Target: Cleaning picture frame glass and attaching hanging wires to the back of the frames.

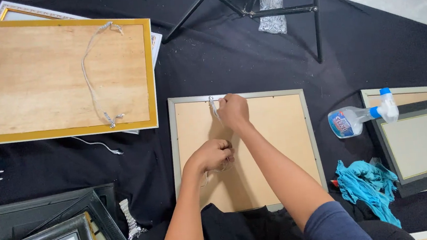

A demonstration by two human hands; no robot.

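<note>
Two hands work on silver-framed picture frame with tan backing board [278, 150], lying face down on black cloth [249, 60] in front of person. Right hand [233, 110] closed in pinch on white hanging cord [214, 106] at frame's top edge. Left hand [212, 155] curled near-shut over cord's lower end at board centre; exact grip hidden. Risks, as judgement: cord slips from pinch if pulled hard; fastening tears from thin board. Clear spray bottle with blue nozzle [360, 117] lies near right elbow; arm sweep could knock it.
</note>
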